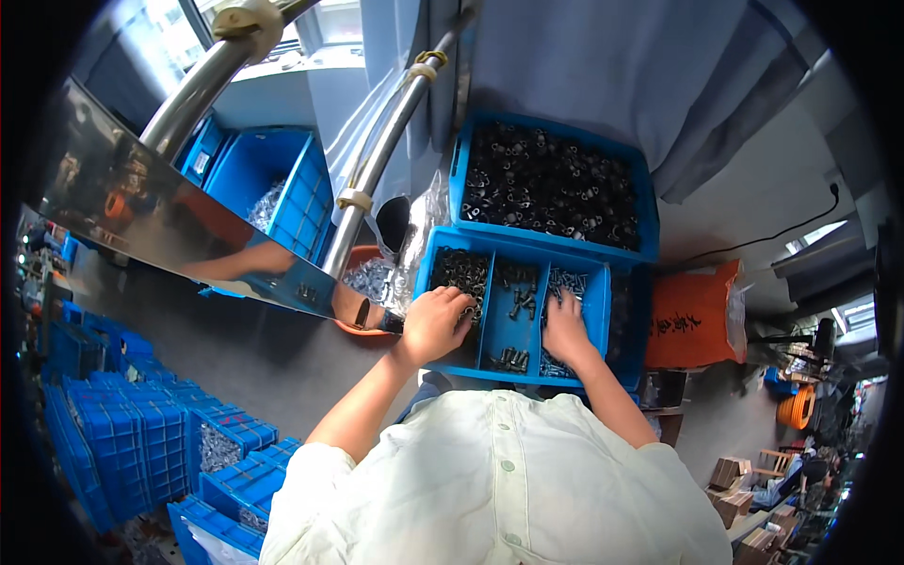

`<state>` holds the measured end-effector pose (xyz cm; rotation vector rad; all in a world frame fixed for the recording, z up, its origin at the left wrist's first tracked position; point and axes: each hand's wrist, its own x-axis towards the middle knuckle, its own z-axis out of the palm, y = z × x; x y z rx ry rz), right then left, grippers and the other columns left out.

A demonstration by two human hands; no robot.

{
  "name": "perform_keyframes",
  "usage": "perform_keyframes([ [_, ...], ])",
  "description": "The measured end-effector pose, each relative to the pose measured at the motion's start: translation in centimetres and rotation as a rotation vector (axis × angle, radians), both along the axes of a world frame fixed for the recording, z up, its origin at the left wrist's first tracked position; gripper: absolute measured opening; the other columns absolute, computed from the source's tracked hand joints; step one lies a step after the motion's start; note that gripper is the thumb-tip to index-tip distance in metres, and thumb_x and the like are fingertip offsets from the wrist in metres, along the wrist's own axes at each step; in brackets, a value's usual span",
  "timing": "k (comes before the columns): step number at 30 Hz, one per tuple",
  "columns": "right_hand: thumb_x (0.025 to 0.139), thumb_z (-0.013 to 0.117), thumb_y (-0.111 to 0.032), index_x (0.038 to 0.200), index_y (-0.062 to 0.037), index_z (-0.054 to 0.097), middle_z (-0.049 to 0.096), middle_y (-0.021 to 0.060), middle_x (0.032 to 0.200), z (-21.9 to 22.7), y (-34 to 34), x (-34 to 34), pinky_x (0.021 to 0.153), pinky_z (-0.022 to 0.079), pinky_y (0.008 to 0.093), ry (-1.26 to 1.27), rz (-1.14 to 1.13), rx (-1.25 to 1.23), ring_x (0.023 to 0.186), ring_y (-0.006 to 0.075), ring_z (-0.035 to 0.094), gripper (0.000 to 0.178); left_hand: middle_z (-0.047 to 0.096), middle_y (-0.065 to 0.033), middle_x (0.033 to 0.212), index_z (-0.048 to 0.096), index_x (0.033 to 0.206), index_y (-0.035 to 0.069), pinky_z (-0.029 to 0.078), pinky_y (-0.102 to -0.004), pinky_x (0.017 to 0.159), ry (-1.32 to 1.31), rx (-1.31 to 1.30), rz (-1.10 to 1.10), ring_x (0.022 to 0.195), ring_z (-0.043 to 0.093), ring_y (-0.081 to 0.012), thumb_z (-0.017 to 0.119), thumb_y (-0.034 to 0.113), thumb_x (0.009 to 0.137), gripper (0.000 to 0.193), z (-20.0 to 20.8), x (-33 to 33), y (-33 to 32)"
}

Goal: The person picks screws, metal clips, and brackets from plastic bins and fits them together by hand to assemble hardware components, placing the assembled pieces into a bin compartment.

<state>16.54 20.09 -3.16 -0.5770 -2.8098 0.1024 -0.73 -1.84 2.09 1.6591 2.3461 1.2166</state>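
Divided blue tray sits in front of the person, three compartments side by side. Larger blue bin just beyond it, heaped with black looped parts.

Left hand: over the near part of the left compartment, below the dark ring-like pieces; fingers curled and drawn close together. Cannot tell whether a piece is pinched there.

Right hand: in the right compartment, fingers pointing down toward the silver screws, which lie both beyond and nearer than it. Fingertips partly hidden; grip cannot be told.

Middle compartment: dark bolt-like pieces in separate groups at the far end, mid-length and near end, bare blue floor between.

Handling (judged): screws and rings look metallic, so stiff, light singly, hardly fragile; smooth surfaces may slip or roll between fingertips. Screws best pinched across the shank just under the head; rings by the outer edge, thumb against forefinger. Loose heaping makes picking up several at once likely.

Surroundings: orange sack right of the tray; orange tub with clear packets to its left.
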Motion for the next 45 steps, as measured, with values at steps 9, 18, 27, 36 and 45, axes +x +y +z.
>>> perform_keyframes([
  [9, 0.073, 0.06, 0.002, 0.11, -0.0018, 0.057, 0.053, 0.022, 0.114, 2.3, 1.2, 0.0, 0.082, 0.048, 0.042, -0.3, 0.03, -0.21, 0.103, 0.038, 0.051, 0.037, 0.059, -0.0062, 0.09, 0.064, 0.091, 0.006, 0.051, -0.0352, 0.067, 0.328, -0.492, -0.032, 0.089, 0.058, -0.0229, 0.059, 0.011, 0.078, 0.015, -2.2, 1.3, 0.3],
  [18, 0.08, 0.066, -0.005, 0.1, -0.0027, 0.065, 0.065, 0.0149, 0.102, 5.0, 2.1, 1.3, 0.07, 0.05, 0.029, 0.11, -0.1, -0.987, 0.081, 0.0215, 0.063, 0.02, 0.064, -0.008, 0.085, 0.061, 0.089, 0.002, 0.051, -0.029, 0.064, -0.193, -0.089, -0.022, 0.076, 0.062, -0.0225, 0.059, 0.01, 0.084, 0.01, -1.8, 1.3, 0.5],
  [27, 0.088, 0.061, -0.017, 0.089, -0.0054, 0.063, 0.061, 0.0059, 0.083, 7.5, 2.1, 2.5, 0.062, 0.047, 0.0245, 0.733, -0.385, -2.322, 0.074, 0.0143, 0.058, 0.012, 0.065, -0.0058, 0.088, 0.062, 0.081, 0.002, 0.05, -0.0272, 0.063, -1.152, 0.016, -0.06, 0.071, 0.061, -0.016, 0.058, 0.01, 0.082, 0.009, -0.1, 0.8, 4.8],
  [36, 0.093, 0.053, -0.03, 0.075, -0.0086, 0.055, 0.042, -0.001, 0.06, 8.4, 4.1, -2.2, 0.047, 0.034, 0.0233, 0.384, -0.109, -2.123, 0.051, 0.0099, 0.04, 0.028, 0.063, -0.0088, 0.084, 0.067, 0.076, 0.005, 0.05, -0.0331, 0.065, 0.468, -0.562, -0.008, 0.078, 0.064, -0.0239, 0.059, 0.014, 0.074, 0.012, -3.9, 5.2, 11.1],
  [45, 0.082, 0.064, -0.027, 0.087, -0.0002, 0.068, 0.068, 0.0182, 0.081, 6.4, 12.4, -16.9, 0.066, 0.051, 0.0397, -0.166, -0.152, -0.413, 0.073, 0.0362, 0.065, 0.028, 0.062, -0.0133, 0.084, 0.066, 0.078, 0.004, 0.052, -0.0406, 0.067, 0.059, -0.534, -0.154, 0.079, 0.063, -0.0311, 0.063, 0.025, 0.07, 0.022, -0.3, 4.6, 8.2],
])
